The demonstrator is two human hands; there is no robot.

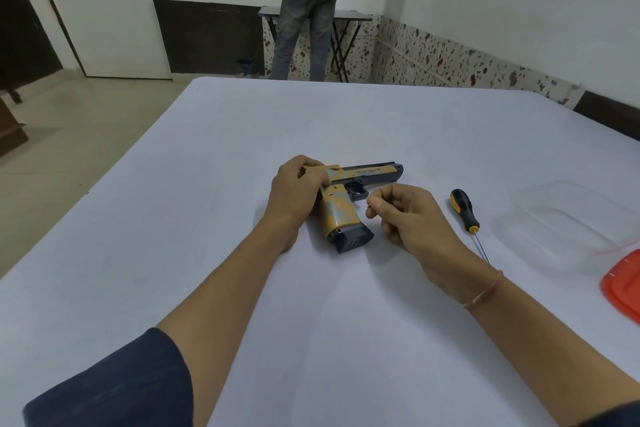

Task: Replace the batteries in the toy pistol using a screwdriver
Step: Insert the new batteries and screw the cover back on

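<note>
Nearest in, the right hand [412,218] sat curled, thumb and forefinger pinched tight on a small piece [369,205]. It was brassy, likely a screw, but too tiny to be sure. Beside it, the left hand [298,191] gripped the rear of the toy pistol [341,215], which lay flat on the white bench [242,149], muzzle pointing right, grip toward the wearer. The screwdriver [464,210] lay idle just right of the right hand, nobody touching it. Out at the right edge lay a red lid [623,284], and beyond it a clear tub [561,218]. My read: the screw stage of the battery cover was in hand. The next move called for seating that piece in its hole or parking it somewhere safe, then taking up the driver. Far back, a person [308,10] stood by a folding table [349,15].
</note>
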